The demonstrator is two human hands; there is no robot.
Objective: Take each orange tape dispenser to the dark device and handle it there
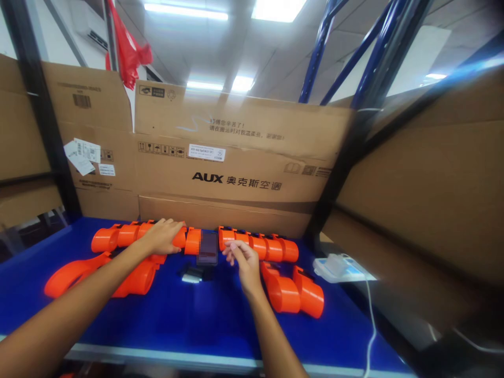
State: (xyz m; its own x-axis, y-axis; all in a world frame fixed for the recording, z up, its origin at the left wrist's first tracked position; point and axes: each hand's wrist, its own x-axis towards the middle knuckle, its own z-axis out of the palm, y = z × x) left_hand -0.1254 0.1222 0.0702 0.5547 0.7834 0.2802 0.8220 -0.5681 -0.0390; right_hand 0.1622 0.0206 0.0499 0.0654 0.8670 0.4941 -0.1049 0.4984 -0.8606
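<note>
My left hand (163, 236) reaches over the back row, its fingers across the top of an orange plastic band (180, 239) curled into a ring and its thumb in front. Another orange ring (192, 241) stands just right of it. My right hand (243, 258) is held above the blue table, fingers loosely bent and apart, nothing visible in them. It is close to the right-hand row of orange rings (258, 248), which have black pieces on top. Between the hands stands a dark phone-like rectangle (208, 248), partly pixelated. Small black and white pieces (192, 275) lie in front.
Larger orange bands (76, 273) lie at the left, partly behind my left forearm. Two orange rings (309, 294) sit at the front right. A white box with a cable (342, 268) is at the right edge. Cardboard (236, 168) walls the blue table (189, 325) behind.
</note>
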